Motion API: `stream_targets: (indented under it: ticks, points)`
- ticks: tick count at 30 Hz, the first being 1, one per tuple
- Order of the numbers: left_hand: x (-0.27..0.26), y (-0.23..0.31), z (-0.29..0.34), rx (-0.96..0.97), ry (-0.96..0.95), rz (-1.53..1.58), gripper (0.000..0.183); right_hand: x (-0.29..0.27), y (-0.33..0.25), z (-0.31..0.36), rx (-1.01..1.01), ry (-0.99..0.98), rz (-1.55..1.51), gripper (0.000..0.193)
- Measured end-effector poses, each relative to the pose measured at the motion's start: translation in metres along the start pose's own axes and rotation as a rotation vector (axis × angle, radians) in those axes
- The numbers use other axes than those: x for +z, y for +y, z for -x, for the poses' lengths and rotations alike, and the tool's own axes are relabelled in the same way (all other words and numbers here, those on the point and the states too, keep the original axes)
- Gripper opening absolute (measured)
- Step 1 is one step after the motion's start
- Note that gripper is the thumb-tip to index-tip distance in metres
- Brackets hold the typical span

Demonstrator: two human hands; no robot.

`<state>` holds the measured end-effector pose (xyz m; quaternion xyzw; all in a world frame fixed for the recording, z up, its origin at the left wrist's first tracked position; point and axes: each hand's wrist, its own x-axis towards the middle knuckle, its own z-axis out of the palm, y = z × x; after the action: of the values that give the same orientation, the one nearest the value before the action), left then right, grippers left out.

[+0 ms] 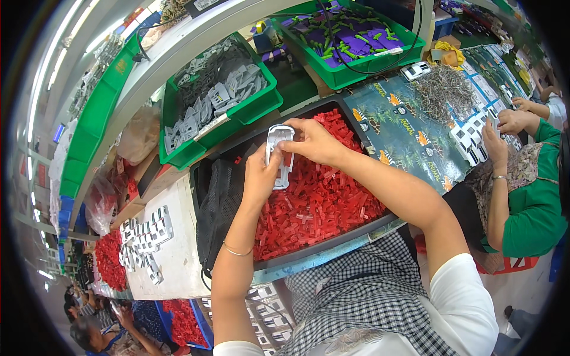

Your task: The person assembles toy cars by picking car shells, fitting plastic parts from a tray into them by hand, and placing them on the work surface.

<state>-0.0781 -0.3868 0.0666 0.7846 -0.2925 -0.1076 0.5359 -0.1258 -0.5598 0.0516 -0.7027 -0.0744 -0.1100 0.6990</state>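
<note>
I watched both hands, left [259, 177] and right [313, 142], gripping a glossy, hollow white shell [275, 138] above a dark tray [314, 247] of small red plastic pieces [320, 204]. Black mesh [219, 196] drooped alongside. Fingers hid the shell's middle; I couldn't make out its inner details.

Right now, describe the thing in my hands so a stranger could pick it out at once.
Start with the big dark tray heaped with red pieces, in front of you. Toward its far edge, your left hand and right hand hold one plastic shell. It is pale and clearly bigger than any of the red pieces around it in view.
</note>
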Motion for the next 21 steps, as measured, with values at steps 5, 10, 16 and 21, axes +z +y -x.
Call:
stream_targets:
  ticks: [5, 10, 16, 21]
  points:
    - [-0.0025, -0.0037, 0.0008, -0.053, -0.006, 0.065, 0.027, 0.0025, -0.0025, -0.0003, 0.020, 0.012, 0.005, 0.032]
    - [-0.0001, -0.0014, 0.0009, -0.078, 0.010, 0.080, 0.027, 0.0042, -0.0036, 0.0008, 0.015, 0.057, 0.097, 0.032]
    - [0.0019, -0.0062, 0.0009, -0.078, 0.029, 0.069, 0.024, 0.0050, -0.0068, 0.0017, -0.008, 0.071, 0.136, 0.034]
    - [0.0033, -0.0081, 0.0004, -0.048, 0.041, 0.058, 0.024, 0.0034, -0.0025, -0.0003, -0.011, 0.064, 0.130, 0.033]
